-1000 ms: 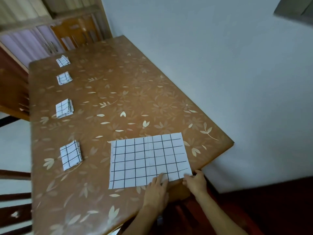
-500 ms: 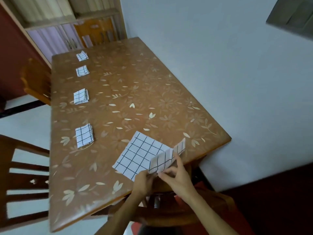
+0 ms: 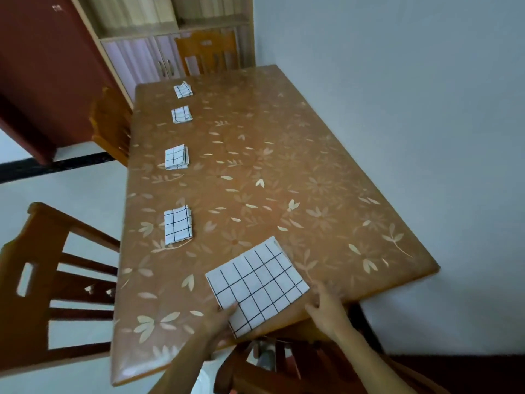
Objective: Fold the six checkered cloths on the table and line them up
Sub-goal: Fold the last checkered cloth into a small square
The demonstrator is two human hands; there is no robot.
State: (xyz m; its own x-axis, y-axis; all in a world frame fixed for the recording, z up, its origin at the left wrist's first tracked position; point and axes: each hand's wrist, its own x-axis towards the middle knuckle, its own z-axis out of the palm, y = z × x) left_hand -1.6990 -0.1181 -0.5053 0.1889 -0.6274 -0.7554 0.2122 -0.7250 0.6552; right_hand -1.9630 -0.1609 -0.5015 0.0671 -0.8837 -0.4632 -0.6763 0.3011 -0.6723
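A white checkered cloth (image 3: pixel 257 282), folded in half, lies flat and slanted at the near edge of the brown flower-patterned table (image 3: pixel 284 172). My left hand (image 3: pixel 223 318) grips its near-left corner, thumb on top. The fingers of my right hand (image 3: pixel 324 304) are loosely spread and touch the cloth's right corner. Several small folded checkered cloths stand in a line along the table's left side: the nearest (image 3: pixel 177 224), the second (image 3: pixel 176 157), the third (image 3: pixel 181 114) and the farthest (image 3: pixel 183 89).
A wooden chair (image 3: pixel 42 280) stands at the table's left; another chair (image 3: pixel 112 123) is further back and one (image 3: pixel 210 52) at the far end. A chair back (image 3: pixel 284 362) is right below my hands. A pale wall runs along the table's right side.
The cloth, spread wide a second ago, was lifted by its right edge and folded over to the left. It now lies flat in half, and my view has swung left.
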